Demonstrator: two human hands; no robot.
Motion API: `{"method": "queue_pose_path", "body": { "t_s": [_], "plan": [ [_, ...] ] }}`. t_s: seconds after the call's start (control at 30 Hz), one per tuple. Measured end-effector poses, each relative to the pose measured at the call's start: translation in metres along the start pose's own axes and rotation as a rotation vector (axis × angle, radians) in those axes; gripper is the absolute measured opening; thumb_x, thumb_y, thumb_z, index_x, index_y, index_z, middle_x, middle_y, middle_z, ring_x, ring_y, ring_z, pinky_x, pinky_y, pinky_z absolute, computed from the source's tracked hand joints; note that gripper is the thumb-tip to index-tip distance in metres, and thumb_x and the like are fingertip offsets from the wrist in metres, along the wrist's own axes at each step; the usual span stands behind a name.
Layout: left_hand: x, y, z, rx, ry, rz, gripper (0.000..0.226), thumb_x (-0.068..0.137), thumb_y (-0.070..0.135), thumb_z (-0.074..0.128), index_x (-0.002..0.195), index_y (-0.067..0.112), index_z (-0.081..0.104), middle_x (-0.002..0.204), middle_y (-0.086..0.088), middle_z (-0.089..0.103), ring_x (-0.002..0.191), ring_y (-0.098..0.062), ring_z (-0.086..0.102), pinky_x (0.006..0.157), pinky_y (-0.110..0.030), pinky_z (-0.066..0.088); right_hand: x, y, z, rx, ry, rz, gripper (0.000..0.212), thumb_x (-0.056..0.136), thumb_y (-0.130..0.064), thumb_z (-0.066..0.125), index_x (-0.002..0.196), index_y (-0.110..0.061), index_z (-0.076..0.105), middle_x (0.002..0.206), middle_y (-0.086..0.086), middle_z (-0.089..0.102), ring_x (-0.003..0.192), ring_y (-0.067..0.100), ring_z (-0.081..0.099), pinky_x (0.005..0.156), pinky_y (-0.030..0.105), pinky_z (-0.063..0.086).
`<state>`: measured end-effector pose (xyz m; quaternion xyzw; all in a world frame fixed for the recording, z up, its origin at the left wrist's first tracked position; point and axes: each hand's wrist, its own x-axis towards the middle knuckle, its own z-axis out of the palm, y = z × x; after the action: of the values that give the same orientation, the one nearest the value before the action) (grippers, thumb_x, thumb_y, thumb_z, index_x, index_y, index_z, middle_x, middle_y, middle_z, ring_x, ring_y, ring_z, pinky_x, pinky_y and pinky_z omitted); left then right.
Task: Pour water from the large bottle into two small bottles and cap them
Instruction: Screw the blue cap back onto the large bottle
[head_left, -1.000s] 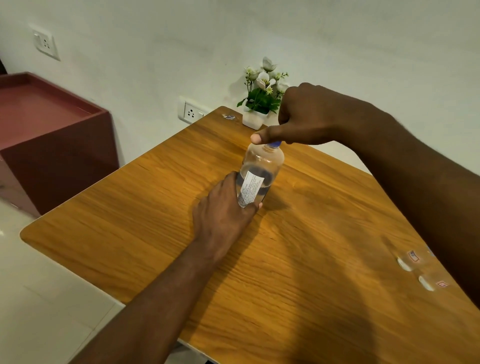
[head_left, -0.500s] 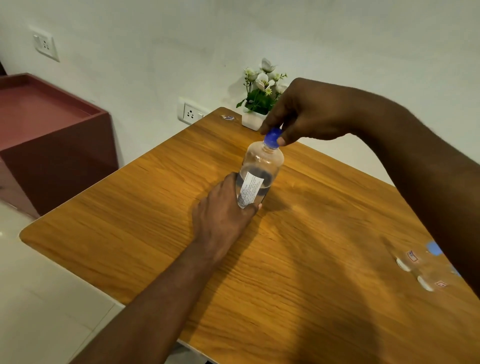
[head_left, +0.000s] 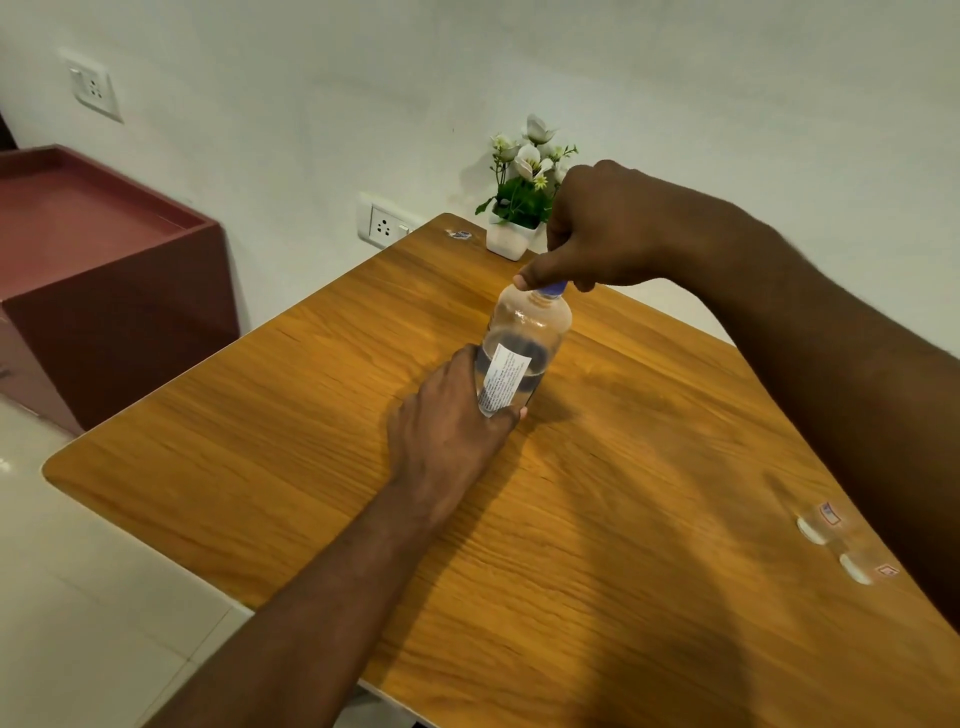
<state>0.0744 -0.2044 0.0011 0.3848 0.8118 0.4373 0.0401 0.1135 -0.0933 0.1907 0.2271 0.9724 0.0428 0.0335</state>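
A clear plastic large bottle (head_left: 524, 353) stands upright near the middle of a wooden counter (head_left: 597, 571), toward its far edge. The left hand (head_left: 452, 421) is wrapped around the bottle's lower body, gripping it, most likely to keep it from turning or tipping. The right hand (head_left: 608, 228) reaches in from above, thumb and fingers closed on the blue cap (head_left: 549, 289), a hold that suits twisting the cap loose so that pouring can begin. Water fills roughly the lower half of the bottle.

A white label (head_left: 503, 378) runs down the bottle's near side. It carries lines of small dark print, too fine to read.

Near the counter's right edge, partly behind the right forearm, lie two small clear bottles (head_left: 836, 545); they appear to be on their sides, though blur makes this uncertain. Each shows a small red-bordered sticker, unreadable. Keeping them aside leaves room around the large bottle.

A small potted plant (head_left: 519, 208) with white flowers sits at the counter's far corner, against the wall.
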Motion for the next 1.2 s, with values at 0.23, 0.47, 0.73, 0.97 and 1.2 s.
{"method": "queue_pose_path", "body": {
  "t_s": [0.23, 0.47, 0.73, 0.97, 1.2],
  "plan": [
    [-0.001, -0.001, -0.001, -0.003, 0.003, -0.006, 0.064, 0.073, 0.054, 0.071, 0.126, 0.03, 0.045, 0.117, 0.007, 0.062, 0.104, -0.016, 0.06, 0.076, -0.032, 0.047, 0.001, -0.007, -0.003, -0.072, 0.031, 0.015, 0.048, 0.075, -0.058, 0.07, 0.07, -0.011, 0.062, 0.062, 0.0, 0.06, 0.061, 0.013, 0.058, 0.067, 0.034, 0.052],
    [0.0, -0.001, 0.0, -0.007, 0.004, 0.004, 0.066, 0.073, 0.053, 0.072, 0.128, 0.028, 0.044, 0.119, 0.005, 0.062, 0.105, -0.016, 0.06, 0.078, -0.032, 0.049, -0.006, -0.005, -0.011, 0.061, -0.001, 0.021, 0.059, 0.081, -0.064, 0.057, 0.088, -0.008, 0.07, 0.085, 0.008, 0.071, 0.076, 0.021, 0.063, 0.068, 0.033, 0.046],
    [-0.001, -0.001, 0.0, 0.007, 0.01, 0.0, 0.067, 0.073, 0.055, 0.071, 0.128, 0.029, 0.044, 0.12, 0.005, 0.062, 0.105, -0.019, 0.061, 0.079, -0.036, 0.051, -0.011, 0.004, -0.022, 0.146, -0.122, -0.126, 0.034, 0.082, -0.006, 0.072, 0.115, -0.013, 0.07, 0.09, -0.011, 0.064, 0.076, -0.002, 0.059, 0.071, 0.015, 0.044],
    [-0.001, -0.001, 0.0, 0.002, 0.012, 0.003, 0.066, 0.073, 0.055, 0.071, 0.126, 0.029, 0.044, 0.118, 0.004, 0.062, 0.104, -0.019, 0.061, 0.08, -0.038, 0.052, -0.005, 0.004, -0.016, 0.095, -0.066, -0.121, 0.029, 0.08, -0.023, 0.075, 0.108, -0.013, 0.073, 0.085, 0.001, 0.072, 0.069, 0.011, 0.066, 0.061, 0.022, 0.049],
    [0.0, -0.002, 0.001, -0.004, -0.003, -0.001, 0.066, 0.073, 0.055, 0.071, 0.127, 0.029, 0.043, 0.119, 0.005, 0.061, 0.106, -0.017, 0.06, 0.081, -0.038, 0.052, 0.001, 0.002, -0.01, 0.118, -0.058, -0.03, 0.033, 0.083, -0.037, 0.07, 0.085, -0.005, 0.072, 0.068, 0.002, 0.07, 0.055, 0.012, 0.067, 0.047, 0.018, 0.047]
  ]
}}
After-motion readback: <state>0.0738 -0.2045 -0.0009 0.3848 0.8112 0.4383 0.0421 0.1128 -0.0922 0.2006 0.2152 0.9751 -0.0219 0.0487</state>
